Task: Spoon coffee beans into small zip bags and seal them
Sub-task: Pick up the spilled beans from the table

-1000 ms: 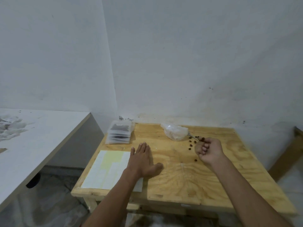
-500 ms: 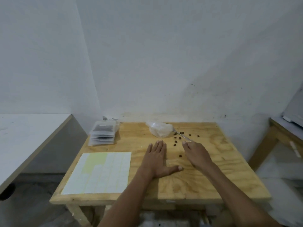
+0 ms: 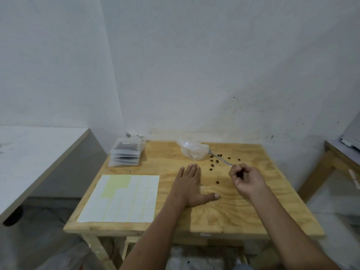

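Gathering spilled beans [image 3: 212, 165]. My left hand [image 3: 190, 184] lies flat on bench [image 3: 233, 211]; right hand [image 3: 246, 177] pinches a bean beside spoon [image 3: 220, 158]. Next: drop it into bag [image 3: 193, 150].

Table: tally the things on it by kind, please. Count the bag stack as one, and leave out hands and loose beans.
Bag stack: 1
Clear bag: 1
Spoon: 1
Label sheet: 1
Total: 4
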Tool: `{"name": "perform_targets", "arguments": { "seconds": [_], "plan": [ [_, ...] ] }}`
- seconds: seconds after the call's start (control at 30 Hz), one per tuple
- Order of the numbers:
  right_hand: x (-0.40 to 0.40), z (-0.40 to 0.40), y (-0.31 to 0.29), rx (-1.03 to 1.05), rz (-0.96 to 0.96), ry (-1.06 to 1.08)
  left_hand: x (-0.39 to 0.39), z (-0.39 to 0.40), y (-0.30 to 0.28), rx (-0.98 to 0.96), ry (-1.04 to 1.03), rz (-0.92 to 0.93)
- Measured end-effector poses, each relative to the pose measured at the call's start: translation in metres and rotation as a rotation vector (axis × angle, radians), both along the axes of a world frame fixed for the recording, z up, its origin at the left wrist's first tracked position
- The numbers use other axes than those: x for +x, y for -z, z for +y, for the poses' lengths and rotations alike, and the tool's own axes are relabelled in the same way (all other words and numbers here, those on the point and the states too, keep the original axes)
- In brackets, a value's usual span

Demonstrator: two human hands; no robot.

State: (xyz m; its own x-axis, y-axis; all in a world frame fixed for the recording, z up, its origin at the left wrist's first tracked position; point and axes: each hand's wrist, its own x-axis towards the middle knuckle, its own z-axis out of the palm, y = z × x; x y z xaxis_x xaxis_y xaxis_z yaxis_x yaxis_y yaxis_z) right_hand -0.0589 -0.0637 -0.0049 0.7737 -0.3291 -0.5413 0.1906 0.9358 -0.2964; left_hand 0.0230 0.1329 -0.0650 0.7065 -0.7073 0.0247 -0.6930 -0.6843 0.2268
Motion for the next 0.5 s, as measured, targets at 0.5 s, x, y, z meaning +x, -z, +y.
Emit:
{"name": "perform_targets", "arguments": {
  "seconds": [0.5],
  "plan": [
    [-0.006,0.024,0.024,-2.241,0.583,-0.564,-0.001,-0.001,-0.001,-0.024,-0.009,0.007]
  ]
}}
